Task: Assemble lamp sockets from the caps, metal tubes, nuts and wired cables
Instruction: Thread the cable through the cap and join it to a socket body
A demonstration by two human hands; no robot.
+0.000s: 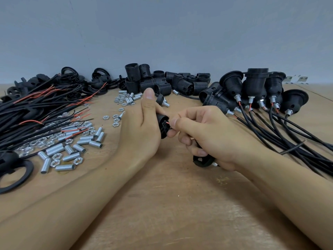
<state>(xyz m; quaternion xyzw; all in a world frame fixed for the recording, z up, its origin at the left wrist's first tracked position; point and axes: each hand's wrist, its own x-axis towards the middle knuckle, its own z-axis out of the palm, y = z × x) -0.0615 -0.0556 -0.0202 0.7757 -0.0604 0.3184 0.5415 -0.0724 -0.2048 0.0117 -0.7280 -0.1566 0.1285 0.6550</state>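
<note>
I see my left hand curled round a black socket core, held above the table at centre. My right hand pinches a red wire at the core's face and grips a black cap under its lower fingers. Tubes and nuts lie left, beside loose cables. Shells stand behind; finished sockets lie right.
</note>
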